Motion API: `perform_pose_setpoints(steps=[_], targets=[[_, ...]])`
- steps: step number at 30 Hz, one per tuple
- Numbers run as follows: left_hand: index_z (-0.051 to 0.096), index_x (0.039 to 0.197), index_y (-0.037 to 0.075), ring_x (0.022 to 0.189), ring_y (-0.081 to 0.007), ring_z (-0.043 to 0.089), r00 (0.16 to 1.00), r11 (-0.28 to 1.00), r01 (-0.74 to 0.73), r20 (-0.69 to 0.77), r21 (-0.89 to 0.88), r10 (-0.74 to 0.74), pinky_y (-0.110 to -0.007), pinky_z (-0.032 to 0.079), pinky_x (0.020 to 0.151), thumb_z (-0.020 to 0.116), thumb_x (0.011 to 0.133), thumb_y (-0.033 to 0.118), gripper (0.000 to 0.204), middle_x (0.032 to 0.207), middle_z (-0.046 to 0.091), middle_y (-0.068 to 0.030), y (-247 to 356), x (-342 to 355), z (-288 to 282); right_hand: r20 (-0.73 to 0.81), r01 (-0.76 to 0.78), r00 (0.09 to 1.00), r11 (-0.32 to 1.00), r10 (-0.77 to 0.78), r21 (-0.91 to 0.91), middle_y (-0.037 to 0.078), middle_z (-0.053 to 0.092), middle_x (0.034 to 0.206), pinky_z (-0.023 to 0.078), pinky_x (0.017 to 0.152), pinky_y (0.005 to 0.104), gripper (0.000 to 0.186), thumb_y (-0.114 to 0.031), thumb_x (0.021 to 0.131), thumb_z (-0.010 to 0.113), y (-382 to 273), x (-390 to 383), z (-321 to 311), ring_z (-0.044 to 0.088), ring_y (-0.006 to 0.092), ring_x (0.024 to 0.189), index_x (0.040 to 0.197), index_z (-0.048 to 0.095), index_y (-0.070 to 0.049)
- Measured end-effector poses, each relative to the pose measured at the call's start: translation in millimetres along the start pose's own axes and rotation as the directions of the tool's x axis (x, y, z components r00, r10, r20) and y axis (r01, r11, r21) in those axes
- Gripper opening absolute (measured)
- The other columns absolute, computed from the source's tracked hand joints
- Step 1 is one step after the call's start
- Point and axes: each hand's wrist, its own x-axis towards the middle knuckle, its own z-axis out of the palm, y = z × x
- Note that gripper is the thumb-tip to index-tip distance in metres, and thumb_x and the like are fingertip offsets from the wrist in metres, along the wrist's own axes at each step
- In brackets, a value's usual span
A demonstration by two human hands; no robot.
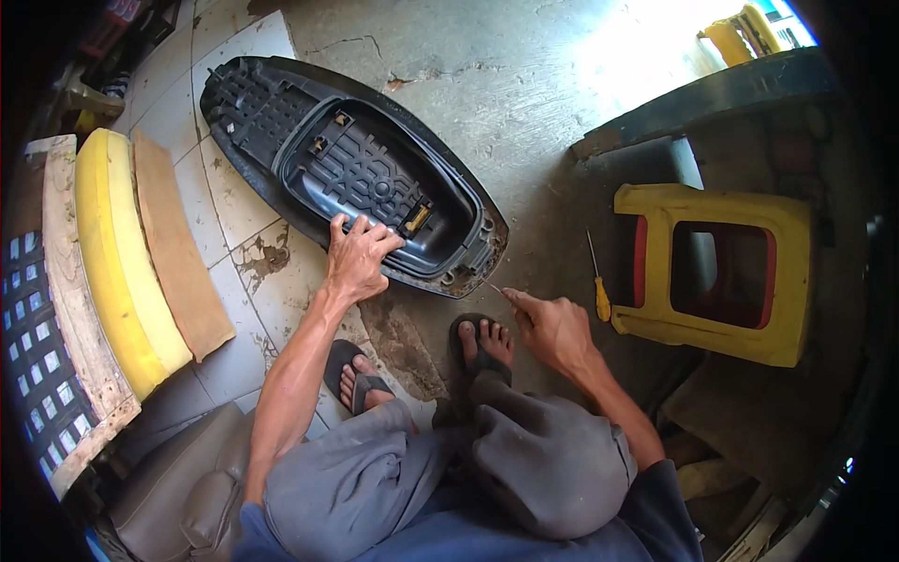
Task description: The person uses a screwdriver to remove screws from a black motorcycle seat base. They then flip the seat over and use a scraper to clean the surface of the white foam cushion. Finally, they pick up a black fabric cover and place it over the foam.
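A black motorcycle seat (375, 173) lies upside down on the floor, its ribbed plastic base facing up. My left hand (358, 255) grips the near rim of its recessed middle, fingers hooked over the edge. In my right hand (554, 330) is a thin metal tool (493, 287), pinched between thumb and fingers. The tool's tip reaches the narrow right end of the seat, by the rusty-looking edge of the base. Its handle is hidden in my fist, so its exact kind cannot be told.
At right, a yellow-handled screwdriver (601, 298) rests beside a yellow and red plastic stool (716, 272) tipped on its side. Yellow foam (122, 253), a brown board (178, 248) and a black crate (42, 347) stand at left. A brown padded seat (178, 482) sits at lower left.
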Motion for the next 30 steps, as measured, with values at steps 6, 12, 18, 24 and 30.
perform_pose_setpoints(steps=[6, 12, 18, 24, 30], targets=[[0.078, 0.11, 0.023, 0.113, -0.0244, 0.058, 1.0, 0.999, -0.014, 0.022, -0.032, 0.015, -0.051, 0.027, 0.109, 0.071, 0.059, 0.005, 0.055, 0.111, 0.071, 0.0043, 3.8, 4.0, 1.7, 0.171, 0.161, 0.978, 0.949, -0.117, -0.27, 0.024, 0.072, 0.078, 0.059, 0.066, 0.0517, 0.028, -0.022, 0.088, 0.063, 2.5, 23.7, -14.0, 0.074, 0.0419, 0.074, 0.111, 0.078, -0.015], [0.077, 0.11, 0.024, 0.112, -0.0242, 0.058, 1.0, 1.0, -0.024, -0.015, 0.006, 0.024, -0.051, 0.029, 0.108, 0.071, 0.058, 0.005, 0.056, 0.115, 0.071, 0.0033, -2.7, 4.9, -1.9, 0.07, 0.104, 0.993, 0.97, -0.09, -0.22, 0.025, 0.071, 0.075, 0.059, 0.065, 0.0496, 0.024, -0.027, 0.08, 0.071, -31.7, 15.9, -52.0, 0.075, 0.0404, 0.073, 0.092, 0.076, -0.007], [0.077, 0.111, 0.024, 0.113, -0.0245, 0.058, 1.0, 1.0, -0.02, 0.021, -0.011, 0.02, -0.051, 0.029, 0.108, 0.071, 0.06, 0.004, 0.055, 0.115, 0.071, 0.0033, 2.7, -0.1, 4.4, 0.158, 0.179, 0.977, 0.957, -0.145, -0.229, 0.024, 0.071, 0.073, 0.059, 0.066, 0.0494, 0.024, -0.027, 0.076, 0.074, -14.0, 29.5, -24.2, 0.074, 0.0409, 0.072, 0.084, 0.074, -0.005], [0.077, 0.111, 0.023, 0.114, -0.0239, 0.057, 0.999, 1.0, 0.004, 0.049, -0.005, -0.003, -0.052, 0.029, 0.109, 0.069, 0.06, 0.001, 0.056, 0.114, 0.07, 0.004, 0.3, -4.9, 3.3, 0.162, 0.182, 0.976, 0.955, -0.146, -0.235, 0.023, 0.072, 0.077, 0.06, 0.07, 0.0474, 0.02, -0.022, 0.085, 0.069, -29.7, 27.1, 3.0, 0.075, 0.0391, 0.074, 0.093, 0.077, -0.006], [0.078, 0.111, 0.024, 0.114, -0.0239, 0.057, 0.998, 0.999, -0.025, 0.05, -0.036, 0.027, -0.053, 0.028, 0.109, 0.069, 0.059, 0.002, 0.057, 0.11, 0.07, 0.004, -3.1, 8.5, 2.8, -0.163, 0.02, 0.985, 0.909, 0.053, 0.417, 0.02, 0.076, 0.09, 0.061, 0.076, 0.0457, 0.031, -0.018, 0.093, 0.064, 34.7, -6.3, 60.5, 0.075, 0.0383, 0.083, 0.121, 0.078, -0.017]])
